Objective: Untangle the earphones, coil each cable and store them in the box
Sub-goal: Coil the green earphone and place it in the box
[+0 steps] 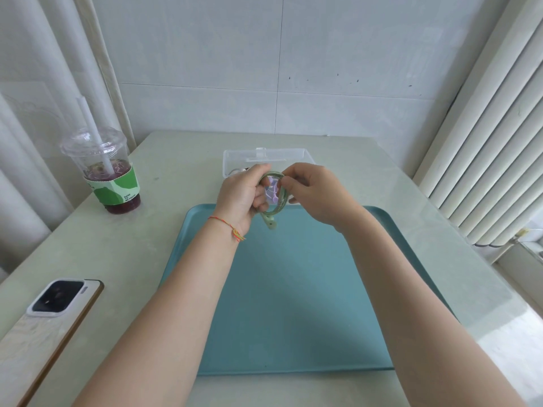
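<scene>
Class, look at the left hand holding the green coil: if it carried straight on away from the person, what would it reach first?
Probably the clear plastic box, which sits just beyond the left hand and its coiled green earphone cable. Depth is hard to judge here, so the hand may pass above the box's rim instead.

two hands: left hand (241,195), right hand (316,193). one green coiled cable (274,201), one clear box (266,160), one teal tray (293,304), one drink cup (108,174), one phone (50,324).
</scene>
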The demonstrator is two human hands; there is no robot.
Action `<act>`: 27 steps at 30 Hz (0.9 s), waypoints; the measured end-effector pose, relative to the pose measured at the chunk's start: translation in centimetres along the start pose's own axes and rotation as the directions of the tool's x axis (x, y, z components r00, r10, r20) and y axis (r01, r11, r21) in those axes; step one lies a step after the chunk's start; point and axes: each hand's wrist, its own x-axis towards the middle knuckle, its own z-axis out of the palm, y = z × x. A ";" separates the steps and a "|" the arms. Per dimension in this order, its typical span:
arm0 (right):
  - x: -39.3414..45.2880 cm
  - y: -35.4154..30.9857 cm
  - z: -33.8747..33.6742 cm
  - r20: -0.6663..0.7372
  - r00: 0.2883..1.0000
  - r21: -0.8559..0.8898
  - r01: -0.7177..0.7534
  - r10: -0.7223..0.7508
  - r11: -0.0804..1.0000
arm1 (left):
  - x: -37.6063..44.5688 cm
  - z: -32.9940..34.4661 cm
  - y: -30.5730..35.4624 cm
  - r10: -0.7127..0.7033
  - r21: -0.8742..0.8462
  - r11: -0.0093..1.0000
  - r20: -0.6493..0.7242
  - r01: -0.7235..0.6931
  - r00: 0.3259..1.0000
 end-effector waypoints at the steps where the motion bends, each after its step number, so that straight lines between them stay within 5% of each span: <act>1: -0.1 -0.2 0.1 -0.010 1.000 -0.012 0.003 -0.003 1.000 | 0.0 0.0 0.0 0.021 0.014 1.000 -0.026 -0.021 0.999; 11: -0.4 -0.6 0.9 0.004 0.998 0.346 -0.060 0.062 0.936 | -0.2 0.5 -0.5 0.068 0.064 0.996 0.002 -0.068 0.998; 16: -0.3 -0.2 1.2 -0.124 0.989 0.397 -0.025 0.080 0.918 | -0.1 0.3 -0.3 0.048 0.031 0.998 -0.009 -0.048 0.999; 21: -0.3 -0.1 1.2 -0.085 0.995 0.283 -0.018 0.043 0.959 | 0.8 -1.5 0.6 0.099 0.347 0.933 -0.005 -0.091 0.995; 23: -0.4 -0.1 1.5 -0.006 1.000 0.165 -0.024 0.026 0.986 | 1.1 -2.9 1.2 0.118 0.685 0.722 0.023 -0.102 0.993; 25: -0.4 0.0 1.9 0.067 0.998 0.080 -0.028 0.023 0.996 | 0.9 -4.2 2.0 0.061 0.963 0.256 0.067 -0.081 0.996; 27: -0.5 0.1 2.0 0.091 0.995 0.050 -0.036 0.031 0.998 | 0.3 -5.0 2.6 -0.112 0.998 -0.049 0.029 -0.035 0.993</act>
